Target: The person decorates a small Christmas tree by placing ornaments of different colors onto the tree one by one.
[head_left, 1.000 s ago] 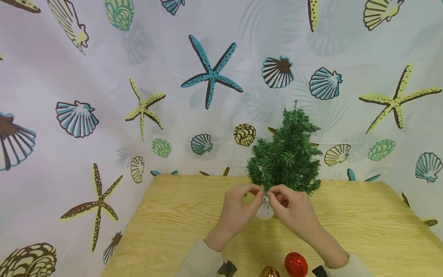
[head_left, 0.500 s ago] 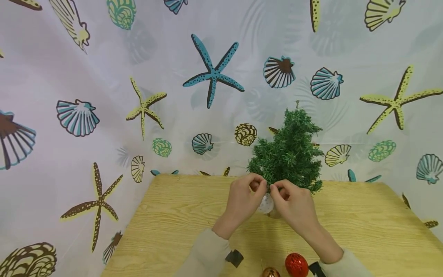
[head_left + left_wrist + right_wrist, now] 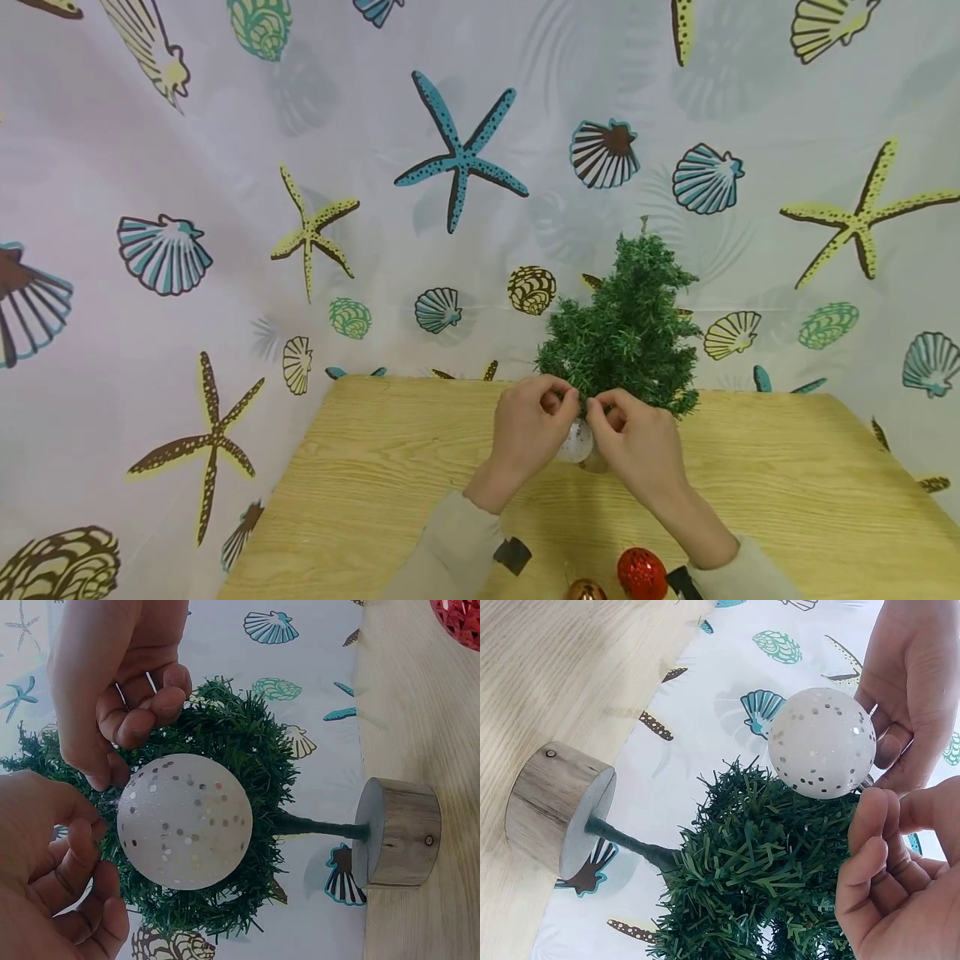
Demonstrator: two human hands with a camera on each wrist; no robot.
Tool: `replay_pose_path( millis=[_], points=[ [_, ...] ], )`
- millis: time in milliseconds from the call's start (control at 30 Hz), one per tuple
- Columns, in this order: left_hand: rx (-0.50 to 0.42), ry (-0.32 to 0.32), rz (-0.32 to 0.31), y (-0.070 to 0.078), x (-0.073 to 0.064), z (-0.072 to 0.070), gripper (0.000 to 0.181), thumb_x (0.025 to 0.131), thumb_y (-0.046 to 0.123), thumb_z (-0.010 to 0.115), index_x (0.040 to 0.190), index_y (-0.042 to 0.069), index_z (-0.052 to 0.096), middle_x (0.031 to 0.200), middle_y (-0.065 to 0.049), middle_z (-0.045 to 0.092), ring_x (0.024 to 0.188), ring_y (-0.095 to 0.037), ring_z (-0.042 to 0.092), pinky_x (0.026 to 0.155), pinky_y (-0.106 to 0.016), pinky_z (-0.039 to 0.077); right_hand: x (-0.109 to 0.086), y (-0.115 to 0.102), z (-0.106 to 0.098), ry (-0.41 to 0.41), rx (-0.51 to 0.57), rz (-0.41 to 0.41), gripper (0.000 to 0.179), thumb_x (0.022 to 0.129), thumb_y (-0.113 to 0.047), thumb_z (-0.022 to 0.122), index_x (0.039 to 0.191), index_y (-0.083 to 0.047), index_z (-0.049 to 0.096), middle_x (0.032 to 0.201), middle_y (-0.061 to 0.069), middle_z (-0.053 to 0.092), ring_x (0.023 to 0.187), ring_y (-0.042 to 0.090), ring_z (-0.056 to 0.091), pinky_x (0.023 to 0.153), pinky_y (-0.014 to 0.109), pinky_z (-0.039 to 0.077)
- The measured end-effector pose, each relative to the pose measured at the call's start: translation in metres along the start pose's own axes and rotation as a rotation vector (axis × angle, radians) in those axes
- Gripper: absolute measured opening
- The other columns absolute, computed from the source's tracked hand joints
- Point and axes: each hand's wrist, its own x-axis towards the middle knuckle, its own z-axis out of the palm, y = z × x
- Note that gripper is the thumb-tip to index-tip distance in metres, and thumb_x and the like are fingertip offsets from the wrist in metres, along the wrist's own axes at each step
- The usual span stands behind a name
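Pale cloth [image 3: 345, 100] printed with starfish and shells meets the back and sides of a wood-grained table [image 3: 375, 483]. Near the back edge, right of the middle, stands a small green tree [image 3: 622, 333], its long axis upright and its tip pointing up; its round wooden base [image 3: 401, 832] shows in both wrist views. Before its lower branches hangs a white ball [image 3: 184, 822] with silvery specks. Being round, it has no clear long axis, but its capped end points up toward the fingers.

Both hands work at that top: the left hand [image 3: 525, 429] and the right hand [image 3: 641, 446] each have thumb and forefinger pinched together at the ball's hanger, the other fingers curled in. Any loop there is too fine to make out. The ball sits just below and between the fingertips, above the wood; whether it touches the branches cannot be told.

From the left hand, wood grain runs on to the table's left edge, and from the right hand to the right edge. Nearer the viewer, between the forearms, lie a red ball [image 3: 642, 573] and a copper ball [image 3: 586, 591].
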Motion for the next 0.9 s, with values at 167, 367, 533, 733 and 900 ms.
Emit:
replay_pose_path(
  millis=[167,367,533,733,900],
  points=[
    [-0.002,-0.007,-0.011,-0.0017,-0.0015,-0.0012,0.014,0.101,0.014,0.068,0.096,0.008,0.08,0.072,-0.003,0.068,0.06,-0.004,0.053,0.061,-0.018,0.042,-0.0006,-0.0012,0.0007,-0.013,-0.009,0.006,0.01,0.099,-0.01,0.071,0.091,-0.008,0.077,0.053,-0.012,0.052,0.041,-0.006,0.028,0.039,0.022,0.029],
    [-0.015,-0.024,-0.022,-0.0046,-0.0041,-0.0007,0.012,0.101,0.013,0.069,0.097,0.007,0.079,0.072,-0.003,0.07,0.059,-0.002,0.052,0.058,-0.017,0.041,-0.0015,-0.0025,-0.0001,-0.024,-0.005,-0.003,0.01,0.098,-0.01,0.072,0.091,-0.008,0.078,0.053,-0.012,0.053,0.041,-0.007,0.028,0.04,0.021,0.029],
    [-0.027,-0.026,-0.024,-0.0054,-0.006,-0.0009,0.012,0.1,0.013,0.069,0.097,0.007,0.079,0.074,-0.004,0.071,0.06,-0.004,0.055,0.059,-0.017,0.043,-0.0022,-0.0025,-0.0004,-0.031,0.003,-0.003,0.009,0.098,-0.009,0.072,0.093,-0.008,0.079,0.055,-0.011,0.056,0.042,-0.006,0.031,0.04,0.022,0.03],
    [-0.031,-0.028,-0.033,-0.0063,-0.0083,-0.002,0.011,0.1,0.013,0.069,0.096,0.009,0.079,0.075,-0.004,0.071,0.062,-0.005,0.056,0.06,-0.018,0.044,-0.0029,-0.0036,-0.0001,-0.054,0.017,0.014,0.009,0.098,-0.009,0.071,0.095,-0.008,0.08,0.056,-0.011,0.058,0.041,-0.006,0.032,0.04,0.023,0.032],
    [-0.04,-0.031,-0.031,-0.008,-0.01,-0.002,0.012,0.101,0.014,0.068,0.097,0.009,0.079,0.075,-0.004,0.071,0.06,-0.003,0.053,0.056,-0.017,0.04,-0.0036,-0.0042,0.0004,-0.073,0.013,0.035,0.01,0.098,-0.01,0.071,0.096,-0.008,0.08,0.055,-0.01,0.057,0.041,-0.005,0.033,0.041,0.023,0.032]
  ],
)
